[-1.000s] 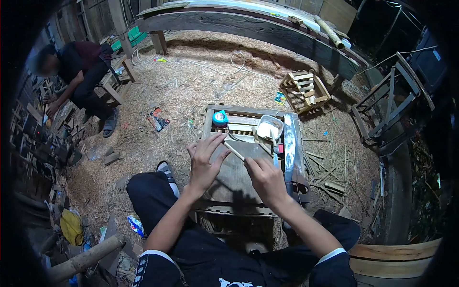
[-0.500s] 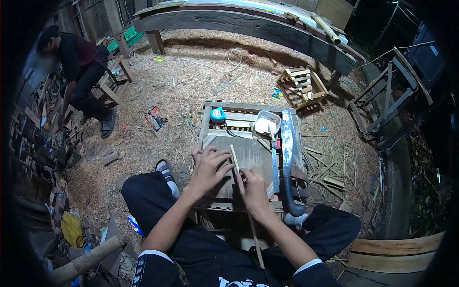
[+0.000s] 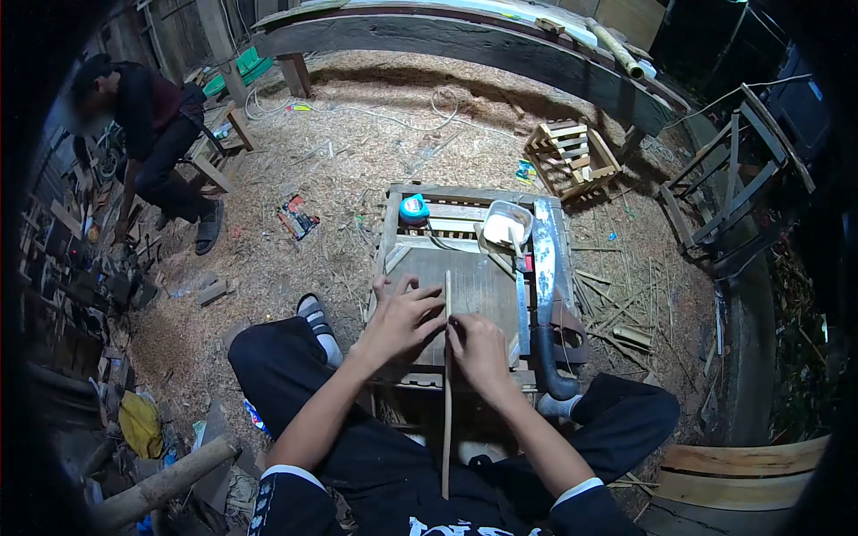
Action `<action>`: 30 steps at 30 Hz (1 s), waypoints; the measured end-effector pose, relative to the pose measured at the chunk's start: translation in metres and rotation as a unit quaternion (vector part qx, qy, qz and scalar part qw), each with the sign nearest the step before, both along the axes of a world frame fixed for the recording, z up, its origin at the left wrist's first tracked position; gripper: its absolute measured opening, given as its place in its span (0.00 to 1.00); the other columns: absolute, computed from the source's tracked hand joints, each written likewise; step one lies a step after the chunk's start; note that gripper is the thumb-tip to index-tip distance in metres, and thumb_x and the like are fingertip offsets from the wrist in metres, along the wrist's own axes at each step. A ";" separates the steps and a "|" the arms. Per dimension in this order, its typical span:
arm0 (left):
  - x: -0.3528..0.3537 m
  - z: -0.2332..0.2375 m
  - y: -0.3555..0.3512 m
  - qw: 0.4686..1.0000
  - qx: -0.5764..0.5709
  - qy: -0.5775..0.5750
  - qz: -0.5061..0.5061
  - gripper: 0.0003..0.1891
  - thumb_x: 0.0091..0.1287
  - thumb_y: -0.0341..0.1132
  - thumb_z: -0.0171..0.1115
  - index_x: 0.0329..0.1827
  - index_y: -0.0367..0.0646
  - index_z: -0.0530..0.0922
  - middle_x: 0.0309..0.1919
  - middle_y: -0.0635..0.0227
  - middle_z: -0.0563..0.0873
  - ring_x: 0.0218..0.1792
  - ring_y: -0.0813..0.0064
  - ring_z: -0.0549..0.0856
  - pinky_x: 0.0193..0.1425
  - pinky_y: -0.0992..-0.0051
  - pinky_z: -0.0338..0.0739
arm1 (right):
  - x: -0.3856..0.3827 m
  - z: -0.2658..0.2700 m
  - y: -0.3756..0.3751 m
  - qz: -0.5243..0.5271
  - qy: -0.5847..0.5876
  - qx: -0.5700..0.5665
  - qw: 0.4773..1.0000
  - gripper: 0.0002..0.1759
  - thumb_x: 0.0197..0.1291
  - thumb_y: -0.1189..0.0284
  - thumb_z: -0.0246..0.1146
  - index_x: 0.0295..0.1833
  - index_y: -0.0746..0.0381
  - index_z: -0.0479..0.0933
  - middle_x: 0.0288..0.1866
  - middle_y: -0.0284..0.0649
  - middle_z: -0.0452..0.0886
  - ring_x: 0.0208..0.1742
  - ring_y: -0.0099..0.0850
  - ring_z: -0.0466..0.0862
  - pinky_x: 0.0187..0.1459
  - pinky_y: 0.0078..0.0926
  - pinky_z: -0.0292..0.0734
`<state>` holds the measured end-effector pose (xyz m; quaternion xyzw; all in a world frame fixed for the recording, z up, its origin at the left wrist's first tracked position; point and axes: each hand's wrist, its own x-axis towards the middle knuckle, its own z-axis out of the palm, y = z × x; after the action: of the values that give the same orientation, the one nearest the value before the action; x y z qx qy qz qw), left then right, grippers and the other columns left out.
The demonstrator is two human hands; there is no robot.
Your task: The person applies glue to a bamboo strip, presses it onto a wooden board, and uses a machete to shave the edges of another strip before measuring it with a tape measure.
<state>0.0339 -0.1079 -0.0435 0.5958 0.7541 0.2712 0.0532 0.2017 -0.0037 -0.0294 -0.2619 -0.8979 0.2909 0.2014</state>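
A long, thin wooden strip (image 3: 447,393) runs from over the low slatted table down toward my lap. My right hand (image 3: 483,355) is closed on it with a pinch of thumb and fingers, near the table's middle. To the left of the strip, my left hand (image 3: 402,322) has its fingers spread, the thumb and index tips right at the strip's edge. Beneath both hands lies a dark flat board (image 3: 487,290) on the table. A large knife (image 3: 544,268) with a black handle rests along the right side, beside a metal ruler (image 3: 522,308).
A blue tape measure (image 3: 414,209) and a white tub (image 3: 507,223) stand on the table's far part. Beyond is a wooden crate (image 3: 572,161) on the shavings-covered floor. A person (image 3: 161,143) bends over at the left. A heavy bench (image 3: 465,40) spans the back.
The strip has swung from slanted to nearly upright in the view. My left hand's fingertips have come in to its edge; the right hand keeps its pinch. The view shifted slightly.
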 end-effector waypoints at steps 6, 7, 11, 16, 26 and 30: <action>0.002 0.002 -0.003 1.000 0.008 0.000 -0.024 0.29 0.66 0.56 0.75 0.67 0.56 0.87 0.71 0.72 0.85 0.72 0.57 0.73 0.79 0.41 0.43 | 0.018 0.005 0.019 0.088 -0.039 0.031 0.995 0.09 0.67 0.70 0.70 0.49 0.62 0.84 0.45 0.47 0.84 0.52 0.51 0.84 0.50 0.51 0.82; 0.001 0.002 -0.004 0.999 0.001 0.000 -0.035 0.30 0.64 0.57 0.76 0.68 0.57 0.87 0.73 0.72 0.84 0.73 0.56 0.73 0.79 0.40 0.43 | 0.018 0.006 0.022 0.113 -0.048 0.043 0.992 0.10 0.66 0.70 0.70 0.50 0.61 0.84 0.45 0.47 0.84 0.52 0.50 0.84 0.49 0.50 0.82; -0.002 0.003 -0.006 0.998 -0.024 -0.002 -0.060 0.36 0.58 0.61 0.78 0.70 0.59 0.85 0.76 0.72 0.81 0.75 0.53 0.72 0.80 0.39 0.44 | 0.021 0.009 0.033 0.172 -0.060 0.056 0.982 0.14 0.63 0.69 0.72 0.53 0.60 0.85 0.47 0.44 0.84 0.54 0.47 0.83 0.49 0.48 0.83; 0.000 0.012 -0.007 0.997 -0.036 0.006 -0.068 0.40 0.57 0.64 0.77 0.71 0.54 0.84 0.78 0.70 0.78 0.77 0.54 0.70 0.80 0.39 0.44 | 0.024 0.002 0.041 0.202 -0.030 0.081 0.975 0.18 0.61 0.69 0.73 0.56 0.60 0.85 0.49 0.42 0.84 0.54 0.45 0.82 0.51 0.45 0.82; 0.000 0.024 -0.005 0.995 -0.068 0.026 -0.066 0.42 0.54 0.68 0.77 0.71 0.58 0.82 0.81 0.71 0.75 0.75 0.54 0.71 0.82 0.37 0.43 | 0.038 -0.002 0.030 0.199 -0.027 0.187 0.962 0.21 0.61 0.67 0.74 0.60 0.55 0.84 0.54 0.36 0.83 0.57 0.36 0.82 0.60 0.45 0.71; 0.002 0.024 -0.007 0.995 -0.075 0.014 -0.071 0.43 0.54 0.69 0.76 0.71 0.57 0.81 0.82 0.70 0.73 0.76 0.53 0.71 0.82 0.35 0.42 | 0.040 -0.002 0.029 0.198 -0.030 0.184 0.962 0.21 0.62 0.67 0.74 0.61 0.55 0.84 0.55 0.37 0.83 0.58 0.36 0.82 0.61 0.46 0.70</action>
<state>0.0356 -0.1145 -0.0194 0.6459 0.7287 0.2011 0.1066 0.2415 0.0255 -0.0317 -0.0457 -0.9755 0.1470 0.1571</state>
